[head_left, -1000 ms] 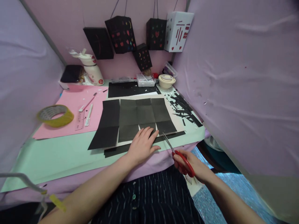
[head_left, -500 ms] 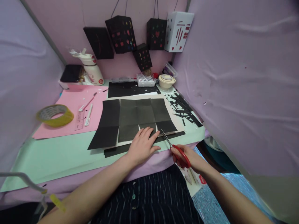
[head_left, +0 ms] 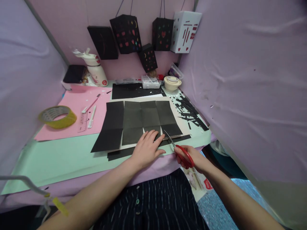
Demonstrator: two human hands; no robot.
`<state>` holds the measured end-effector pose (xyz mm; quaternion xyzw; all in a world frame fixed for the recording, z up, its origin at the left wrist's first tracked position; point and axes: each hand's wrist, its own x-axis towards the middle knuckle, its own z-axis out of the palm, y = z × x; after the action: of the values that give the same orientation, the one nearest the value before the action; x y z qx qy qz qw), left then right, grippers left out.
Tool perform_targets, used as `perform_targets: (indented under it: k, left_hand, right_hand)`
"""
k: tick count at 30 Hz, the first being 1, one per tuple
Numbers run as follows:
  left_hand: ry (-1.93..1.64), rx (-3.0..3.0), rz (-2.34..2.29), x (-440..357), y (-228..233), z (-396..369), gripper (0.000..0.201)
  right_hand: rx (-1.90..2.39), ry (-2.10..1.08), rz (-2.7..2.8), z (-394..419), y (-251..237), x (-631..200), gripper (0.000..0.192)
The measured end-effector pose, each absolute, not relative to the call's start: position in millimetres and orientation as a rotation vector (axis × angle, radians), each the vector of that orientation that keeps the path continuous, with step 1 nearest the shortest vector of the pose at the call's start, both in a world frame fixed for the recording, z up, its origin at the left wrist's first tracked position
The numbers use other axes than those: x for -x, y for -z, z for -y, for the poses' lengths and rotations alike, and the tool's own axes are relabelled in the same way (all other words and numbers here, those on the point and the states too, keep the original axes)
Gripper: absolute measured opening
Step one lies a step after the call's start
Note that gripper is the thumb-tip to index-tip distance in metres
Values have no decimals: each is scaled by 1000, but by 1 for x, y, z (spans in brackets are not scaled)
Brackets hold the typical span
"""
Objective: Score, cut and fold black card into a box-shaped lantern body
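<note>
Probably best to take gently by its outer edges the creased black paper (head_left: 139,116), seemingly light and easy to tear, lying at the centre of the frame partly under the flat, outspread left hand (head_left: 147,147), near red scissors (head_left: 185,152) clasped in the right hand (head_left: 197,156).

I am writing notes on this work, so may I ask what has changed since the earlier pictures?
The right hand and its red-handled scissors moved forward and slightly left, bringing the blades farther over the black sheet. Nothing was taken hold of or let go. The left hand stayed flat near the sheet's front edge, and the tape roll stayed put.
</note>
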<state>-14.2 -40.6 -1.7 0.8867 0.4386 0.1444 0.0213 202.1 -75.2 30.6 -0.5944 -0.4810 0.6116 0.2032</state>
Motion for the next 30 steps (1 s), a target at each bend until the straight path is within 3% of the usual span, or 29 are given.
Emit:
perform_targets:
  k: [22, 26, 30]
  left_hand:
    - [-432, -2761, -1365, 14, 2, 40, 59]
    - [-489, -2722, -1409, 9, -5, 38, 48]
    - [-539, -2733, -1407, -1, -11, 32, 20]
  right_hand:
    - [1693, -1630, 1278, 81, -16, -195, 48]
    - [1690, -1620, 1283, 81, -13, -194, 51]
    - [1703, -1620, 1259, 82, -13, -192, 54]
